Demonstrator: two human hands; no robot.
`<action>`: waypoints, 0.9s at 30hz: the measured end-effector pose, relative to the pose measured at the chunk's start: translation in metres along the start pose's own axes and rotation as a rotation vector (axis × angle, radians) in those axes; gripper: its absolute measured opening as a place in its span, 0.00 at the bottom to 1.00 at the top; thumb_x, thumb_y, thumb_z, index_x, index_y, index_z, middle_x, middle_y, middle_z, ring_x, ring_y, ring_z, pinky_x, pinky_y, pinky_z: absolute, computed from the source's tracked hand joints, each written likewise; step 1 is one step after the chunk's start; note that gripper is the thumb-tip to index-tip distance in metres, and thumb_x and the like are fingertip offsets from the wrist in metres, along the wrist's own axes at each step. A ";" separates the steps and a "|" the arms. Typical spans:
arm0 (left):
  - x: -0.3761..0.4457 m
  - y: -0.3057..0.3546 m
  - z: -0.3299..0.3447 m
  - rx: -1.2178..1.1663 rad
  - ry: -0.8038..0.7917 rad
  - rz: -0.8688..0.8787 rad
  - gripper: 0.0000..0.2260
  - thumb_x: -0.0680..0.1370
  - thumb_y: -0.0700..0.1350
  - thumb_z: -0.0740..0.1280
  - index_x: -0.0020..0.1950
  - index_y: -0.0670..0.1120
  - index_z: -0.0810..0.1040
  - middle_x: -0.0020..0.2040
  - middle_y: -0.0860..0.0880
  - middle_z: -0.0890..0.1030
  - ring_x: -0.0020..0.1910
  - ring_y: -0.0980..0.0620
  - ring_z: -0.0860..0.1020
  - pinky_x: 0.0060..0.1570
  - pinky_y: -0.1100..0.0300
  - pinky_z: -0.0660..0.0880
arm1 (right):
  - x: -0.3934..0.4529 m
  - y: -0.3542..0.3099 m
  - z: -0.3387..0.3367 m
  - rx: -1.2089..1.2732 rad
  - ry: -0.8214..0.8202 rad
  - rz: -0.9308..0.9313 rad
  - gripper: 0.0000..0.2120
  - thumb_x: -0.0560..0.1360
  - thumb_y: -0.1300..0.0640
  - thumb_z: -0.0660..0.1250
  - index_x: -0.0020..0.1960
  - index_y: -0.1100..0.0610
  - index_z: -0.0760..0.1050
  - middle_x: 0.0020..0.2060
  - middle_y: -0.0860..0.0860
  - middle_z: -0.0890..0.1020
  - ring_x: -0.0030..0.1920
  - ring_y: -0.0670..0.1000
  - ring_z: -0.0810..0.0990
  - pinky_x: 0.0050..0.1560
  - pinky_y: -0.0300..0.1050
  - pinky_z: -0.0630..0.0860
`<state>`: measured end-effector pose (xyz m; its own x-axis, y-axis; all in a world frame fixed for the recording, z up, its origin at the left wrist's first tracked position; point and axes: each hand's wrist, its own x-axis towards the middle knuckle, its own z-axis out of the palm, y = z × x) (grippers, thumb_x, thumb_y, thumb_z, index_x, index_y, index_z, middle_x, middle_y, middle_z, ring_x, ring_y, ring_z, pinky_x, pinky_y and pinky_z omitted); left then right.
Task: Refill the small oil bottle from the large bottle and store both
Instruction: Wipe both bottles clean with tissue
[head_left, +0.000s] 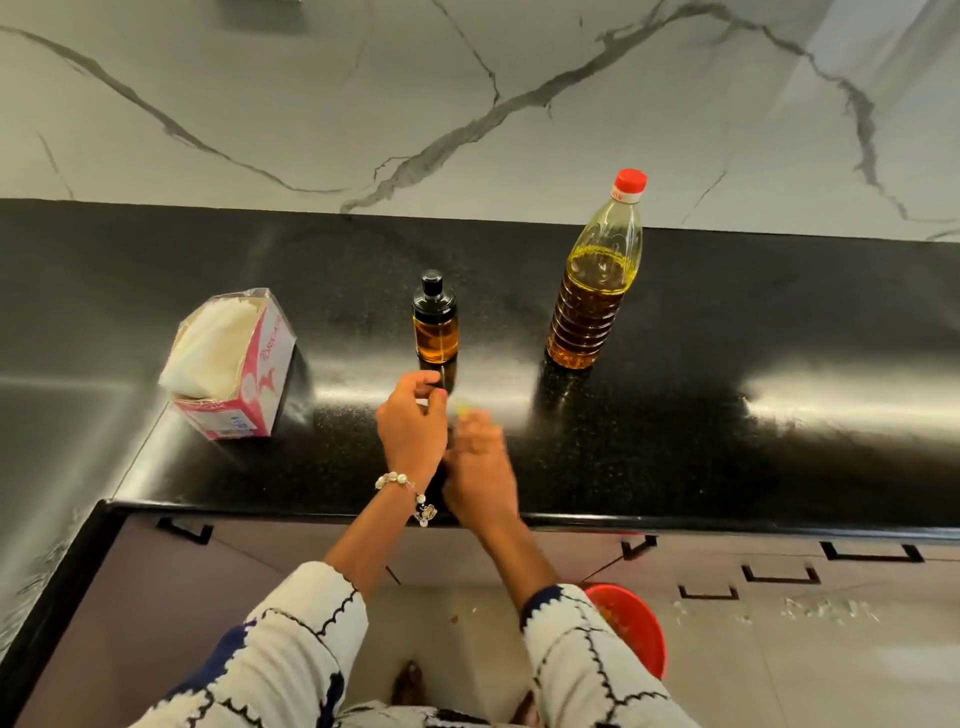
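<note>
Beyond fingers (415, 384), small oil bottle (435, 322).

Black polished countertop (675, 431). Standing on it: tissue box (234, 364) left, small oil bottle (435, 322) centre, large oil bottle (597, 280) right, toward far edge.

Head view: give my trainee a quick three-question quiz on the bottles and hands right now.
1. True or false: the large bottle has its red cap on.
2. What stands left of the small bottle on the counter?
A. a tissue box
B. a funnel
C. a pan
3. Fill in: both hands, the left hand and the blurred right hand, are in front of the ____ bottle.

Key: 1 true. 2 A, the tissue box. 3 small.
</note>
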<state>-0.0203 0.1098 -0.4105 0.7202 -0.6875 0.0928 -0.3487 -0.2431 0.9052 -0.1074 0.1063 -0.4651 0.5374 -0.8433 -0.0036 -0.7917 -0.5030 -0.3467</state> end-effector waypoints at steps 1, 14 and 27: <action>0.000 0.001 -0.003 0.023 0.056 -0.005 0.07 0.77 0.39 0.67 0.54 0.45 0.80 0.45 0.49 0.82 0.38 0.53 0.78 0.43 0.63 0.75 | 0.003 -0.010 0.001 -0.005 -0.068 -0.116 0.31 0.77 0.62 0.59 0.77 0.61 0.51 0.77 0.59 0.52 0.77 0.57 0.46 0.76 0.53 0.44; -0.004 -0.011 -0.023 -0.078 0.047 -0.101 0.08 0.76 0.38 0.68 0.52 0.49 0.79 0.40 0.53 0.79 0.38 0.48 0.81 0.46 0.46 0.81 | -0.015 0.140 -0.055 0.047 0.326 0.670 0.25 0.78 0.63 0.58 0.73 0.67 0.58 0.72 0.65 0.63 0.73 0.62 0.59 0.73 0.58 0.57; -0.005 0.003 -0.012 -0.100 0.000 -0.085 0.07 0.76 0.39 0.68 0.52 0.47 0.79 0.43 0.48 0.81 0.32 0.51 0.81 0.37 0.61 0.80 | -0.037 0.002 -0.024 0.162 -0.155 -0.267 0.30 0.75 0.69 0.59 0.75 0.53 0.61 0.75 0.51 0.62 0.73 0.45 0.51 0.75 0.49 0.56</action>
<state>-0.0178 0.1214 -0.4033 0.7448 -0.6672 0.0143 -0.2249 -0.2307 0.9467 -0.1355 0.1321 -0.4432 0.7671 -0.6408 -0.0305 -0.5674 -0.6554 -0.4985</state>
